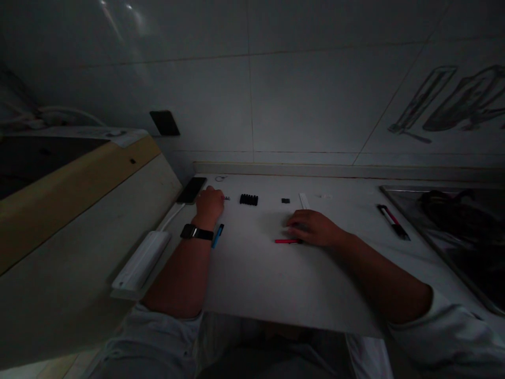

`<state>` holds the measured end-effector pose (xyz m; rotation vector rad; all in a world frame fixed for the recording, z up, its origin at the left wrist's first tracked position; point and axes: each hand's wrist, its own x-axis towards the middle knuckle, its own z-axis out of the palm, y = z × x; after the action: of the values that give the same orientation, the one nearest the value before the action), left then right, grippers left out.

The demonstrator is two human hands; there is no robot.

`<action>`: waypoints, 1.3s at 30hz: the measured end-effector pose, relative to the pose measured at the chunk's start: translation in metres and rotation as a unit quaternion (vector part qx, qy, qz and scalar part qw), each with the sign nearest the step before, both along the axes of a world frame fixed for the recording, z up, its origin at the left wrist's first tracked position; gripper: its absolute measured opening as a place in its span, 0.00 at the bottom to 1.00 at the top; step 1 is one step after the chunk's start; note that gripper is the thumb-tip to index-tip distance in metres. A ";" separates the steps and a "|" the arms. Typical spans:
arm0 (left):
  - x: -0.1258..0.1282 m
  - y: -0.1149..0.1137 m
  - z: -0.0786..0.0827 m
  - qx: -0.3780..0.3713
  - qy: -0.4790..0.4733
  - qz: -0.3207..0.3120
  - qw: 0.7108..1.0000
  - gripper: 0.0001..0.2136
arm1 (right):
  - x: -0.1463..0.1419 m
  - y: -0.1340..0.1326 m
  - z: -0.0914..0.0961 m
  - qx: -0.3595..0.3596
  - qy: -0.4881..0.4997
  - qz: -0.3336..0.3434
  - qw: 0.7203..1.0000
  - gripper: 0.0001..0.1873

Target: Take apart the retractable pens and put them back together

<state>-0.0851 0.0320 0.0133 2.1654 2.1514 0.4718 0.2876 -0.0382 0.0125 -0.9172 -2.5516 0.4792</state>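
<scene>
Red pen (284, 241) lay nr R hand (311, 227).
Long side matched front edge of bench (260, 279), L of hand. R half bent, L hand (210, 202) curled nr back-left corner; couldn't tell what either held.

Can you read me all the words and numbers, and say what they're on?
None can be read.
Red pen and blue pen: too small and dark to show any lettering.
Watch: no readable digits.
Wall drawing: no readable words.
</scene>
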 end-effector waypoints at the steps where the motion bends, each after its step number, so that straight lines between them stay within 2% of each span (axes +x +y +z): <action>1: 0.003 0.001 0.001 0.020 -0.005 -0.006 1.000 0.09 | 0.001 0.001 -0.002 0.008 0.008 -0.008 1.000 0.16; 4: 0.018 0.003 0.003 0.066 -0.094 -0.080 0.990 0.05 | 0.001 0.007 -0.008 0.032 0.031 -0.037 0.998 0.16; 6: 0.031 0.003 0.001 0.064 -0.209 -0.131 0.967 0.03 | -0.001 0.014 -0.011 0.055 0.038 -0.055 0.996 0.15; 8: 0.045 0.003 -0.003 0.047 -0.320 -0.151 0.934 0.03 | -0.008 0.024 -0.012 0.086 0.026 -0.068 0.994 0.14; 12: 0.060 0.001 -0.010 0.015 -0.458 -0.136 0.879 0.04 | -0.032 0.052 -0.009 0.132 -0.043 -0.071 0.988 0.16; 17: 0.059 0.000 -0.006 0.005 -0.564 -0.079 0.822 0.07 | -0.070 0.086 -0.010 0.142 -0.115 -0.087 0.979 0.20; 21: 0.057 -0.001 0.001 0.012 -0.604 -0.060 0.795 0.06 | -0.085 0.099 -0.016 0.136 -0.145 -0.092 0.976 0.21; 27: 0.058 -0.003 0.005 0.037 -0.629 -0.051 0.775 0.09 | -0.082 0.106 -0.021 0.147 -0.154 -0.098 0.972 0.18; 30: 0.059 -0.004 0.006 0.032 -0.643 -0.053 0.764 0.10 | -0.081 0.108 -0.021 0.151 -0.146 -0.078 0.974 0.18; 33: 0.060 -0.006 0.006 0.018 -0.656 -0.062 0.752 0.10 | -0.079 0.110 -0.019 0.160 -0.147 -0.052 0.975 0.14; 36: 0.062 -0.007 0.006 0.005 -0.656 -0.073 0.751 0.11 | -0.072 0.106 -0.014 0.164 -0.135 -0.047 0.976 0.12; 39: 0.066 -0.008 0.004 -0.012 -0.644 -0.077 0.761 0.11 | -0.059 0.093 -0.009 0.159 -0.091 -0.073 0.980 0.11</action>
<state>-0.0191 0.0236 0.0175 1.1876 1.1197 1.3533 0.2288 0.0544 0.0039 -1.0554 -2.5903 -0.0583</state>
